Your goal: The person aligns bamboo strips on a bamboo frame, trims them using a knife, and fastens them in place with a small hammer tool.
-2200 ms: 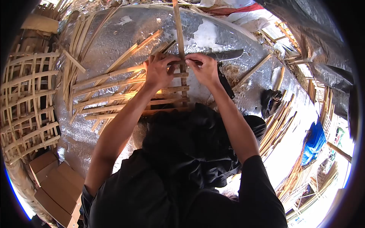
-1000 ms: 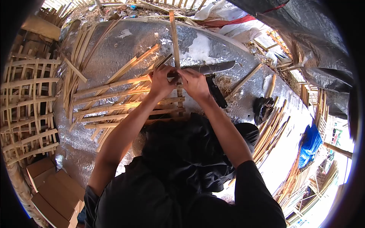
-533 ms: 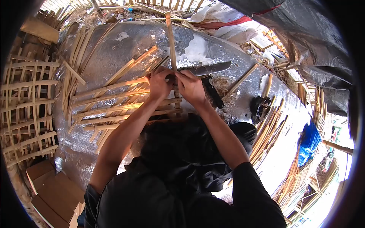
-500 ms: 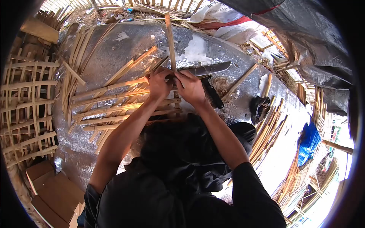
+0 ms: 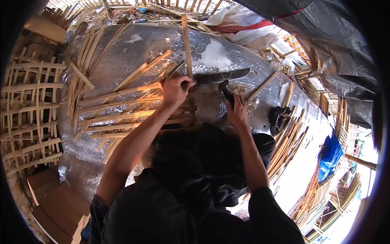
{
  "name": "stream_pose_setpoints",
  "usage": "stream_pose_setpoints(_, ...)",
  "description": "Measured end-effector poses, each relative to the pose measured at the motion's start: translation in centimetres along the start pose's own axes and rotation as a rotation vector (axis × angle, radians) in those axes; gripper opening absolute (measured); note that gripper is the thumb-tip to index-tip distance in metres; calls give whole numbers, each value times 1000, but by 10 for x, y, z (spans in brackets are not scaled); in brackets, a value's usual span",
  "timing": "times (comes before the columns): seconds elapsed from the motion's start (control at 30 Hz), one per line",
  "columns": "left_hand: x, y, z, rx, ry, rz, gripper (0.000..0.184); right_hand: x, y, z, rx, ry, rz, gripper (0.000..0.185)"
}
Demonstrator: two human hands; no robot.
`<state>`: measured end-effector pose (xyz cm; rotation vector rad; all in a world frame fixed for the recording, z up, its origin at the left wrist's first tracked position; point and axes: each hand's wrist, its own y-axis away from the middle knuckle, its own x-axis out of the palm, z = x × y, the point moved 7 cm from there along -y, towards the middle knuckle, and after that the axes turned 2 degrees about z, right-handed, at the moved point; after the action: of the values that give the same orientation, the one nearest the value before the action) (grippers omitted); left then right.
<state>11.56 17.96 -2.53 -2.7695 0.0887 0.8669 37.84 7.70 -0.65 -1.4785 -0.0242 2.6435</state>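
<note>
My left hand [image 5: 175, 90] is closed in a pinch beside the upright bamboo slat [image 5: 186, 44], where the crosswise bamboo strips [image 5: 122, 96] meet it. Whatever sits between its fingertips is too small to make out. My right hand [image 5: 238, 112] is closed around the lower handle of a black hammer [image 5: 227, 92], whose head points away from me. Just beyond the hammer lies a large knife [image 5: 223, 76] with a broad dark blade, its tip to the right. A small round coil of pale material [image 5: 239, 89] lies beside the hammer.
A silvery sheet [image 5: 109, 53] covers the work surface. Woven bamboo lattice [image 5: 32, 101] stands at left, above cardboard [image 5: 61, 207]. Bundled bamboo strips [image 5: 287, 140] and a crumpled black bag [image 5: 279, 118] lie at right, with blue plastic [image 5: 330, 158] farther out.
My right hand has left the spot beside my left hand, moved right and toward me, and taken hold of the hammer. My left hand stays at the upright slat.
</note>
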Motion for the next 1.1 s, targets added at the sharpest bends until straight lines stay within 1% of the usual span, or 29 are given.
stream_pose_setpoints(0.03, -2, -1, -4, 25, -31, -9, 12, -7, 0, 13, -40, -19, -28, 38)
stream_pose_setpoints(0.1, -9, 0, -16, 53, -138, -27, 13, -3, 1, 27, 243, -250, 179, 34)
stream_pose_setpoints(0.13, -7, -1, -14, 50, -113, -24, 13, 4, 5, 29, 381, -363, 277, 32)
stream_pose_setpoints(0.2, -4, 0, -8, 38, -64, -14, 14, -3, -1, 74, -54, -176, 204, 29)
stream_pose_setpoints(0.27, -2, 0, -5, -23, -46, 25, 13, -16, -8, 111, -13, -404, 146, 28)
stream_pose_setpoints(0.3, -2, 0, -3, -55, -40, 42, 12, -18, -8, 121, -59, -342, 138, 30)
stream_pose_setpoints(0.4, -4, 0, -7, -32, -69, 10, 13, -26, -6, 143, -164, -333, -20, 34)
stream_pose_setpoints(0.5, -3, 1, -3, 1, -13, -25, 15, 1, -13, 133, -186, -141, 28, 36)
stream_pose_setpoints(0.6, -1, -1, -2, 2, -26, -19, 15, -1, -16, 126, -60, -205, 72, 38)
stream_pose_setpoints(0.63, -2, 1, -2, 4, -46, -20, 16, -13, -14, 133, -66, -206, -47, 38)
stream_pose_setpoints(0.73, -9, 0, -11, 24, -83, -19, 16, -8, -8, 130, -181, -191, -132, 38)
stream_pose_setpoints(0.77, -10, 0, -10, 31, -79, -23, 15, 7, -15, 123, -192, -99, 49, 36)
stream_pose_setpoints(0.87, -3, -5, -8, 6, -44, 27, 14, -3, -15, 112, -185, -194, -66, 34)
stream_pose_setpoints(0.9, -3, 1, -5, -34, -35, 59, 14, -10, -13, 105, -55, -255, -82, 32)
stream_pose_setpoints(1.0, -4, 0, -1, -29, 44, 93, 20, -11, -6, 77, 285, -412, 52, 32)
stream_pose_setpoints(1.03, -4, 1, 1, 8, 55, 117, 27, -4, -4, 64, 141, -387, -74, 36)
stream_pose_setpoints(1.1, -8, 3, -4, 50, -56, 130, 25, 13, 8, 42, 126, -284, -101, 38)
